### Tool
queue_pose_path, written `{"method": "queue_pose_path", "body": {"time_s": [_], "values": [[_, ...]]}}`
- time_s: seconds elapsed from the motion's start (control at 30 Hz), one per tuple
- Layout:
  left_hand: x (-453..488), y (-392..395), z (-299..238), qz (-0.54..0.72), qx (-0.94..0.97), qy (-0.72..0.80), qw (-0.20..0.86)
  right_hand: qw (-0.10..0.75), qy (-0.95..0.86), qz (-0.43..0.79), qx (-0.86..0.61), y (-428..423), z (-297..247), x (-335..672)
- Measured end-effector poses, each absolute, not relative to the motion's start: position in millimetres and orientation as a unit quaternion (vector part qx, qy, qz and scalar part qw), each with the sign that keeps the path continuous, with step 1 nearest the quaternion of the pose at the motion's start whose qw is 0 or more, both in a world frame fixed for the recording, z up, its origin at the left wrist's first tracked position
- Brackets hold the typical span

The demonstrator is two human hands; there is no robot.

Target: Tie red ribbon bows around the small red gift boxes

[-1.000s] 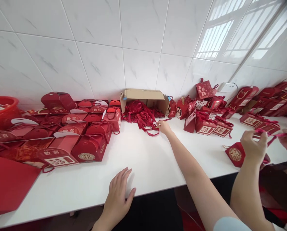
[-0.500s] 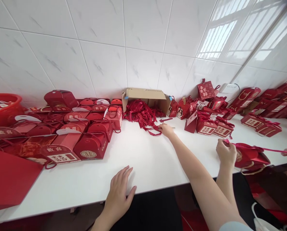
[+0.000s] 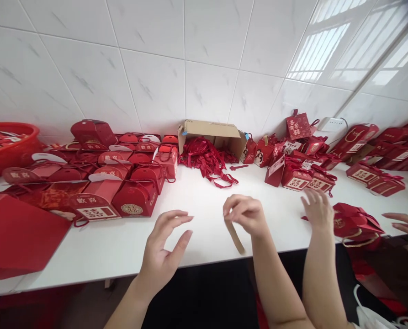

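Note:
My right hand [image 3: 246, 214] is above the white table near its front edge, thumb and fingers pinched on a flat tan strip [image 3: 235, 237] that looks like ribbon. The strip's lower end hangs down toward the table edge. To the left, my left hand [image 3: 167, 242] is raised with fingers and thumb apart, and nothing is in it. Beyond both hands, a heap of dark red ribbons [image 3: 204, 157] spills from a cardboard box [image 3: 212, 129] lying on its side. One loop of ribbon lies on the table in front of the heap.
Several red gift boxes [image 3: 135, 198] crowd the left side, beside a red basin [image 3: 12, 153]. More red boxes [image 3: 296, 178] stand at the right. A co-worker's hands [image 3: 316, 210] are beside a red box with rope handles [image 3: 354, 221]. A tiled wall runs behind.
My right hand has drawn back from the ribbons toward me, bringing the tan strip. My left hand has lifted off the table edge. The co-worker's hands have come away from the box's ribbon.

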State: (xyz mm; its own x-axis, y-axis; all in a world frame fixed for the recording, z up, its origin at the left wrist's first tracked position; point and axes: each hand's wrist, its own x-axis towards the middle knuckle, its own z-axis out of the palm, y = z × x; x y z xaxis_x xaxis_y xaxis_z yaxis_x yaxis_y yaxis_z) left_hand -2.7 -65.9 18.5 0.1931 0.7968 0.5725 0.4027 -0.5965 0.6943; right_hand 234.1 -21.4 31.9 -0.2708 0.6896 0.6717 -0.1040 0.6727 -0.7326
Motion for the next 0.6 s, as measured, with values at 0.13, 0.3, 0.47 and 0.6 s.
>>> {"method": "queue_pose_path", "body": {"time_s": [0.13,0.3,0.47,0.6], "values": [[3,-72,53,0.438,0.835,0.281,0.182,0.538,-0.742,0.383,-0.112,-46,39,212],[2,-78,60,0.394,0.871,0.249,0.157,0.508,-0.76,0.395,-0.089,-52,43,204],[-4,-79,59,0.402,0.872,0.239,0.146,0.481,-0.772,0.408,-0.081,-56,43,200],[-5,-80,50,0.472,0.832,0.263,0.124,0.524,-0.754,0.384,-0.098,-62,42,187]]}}
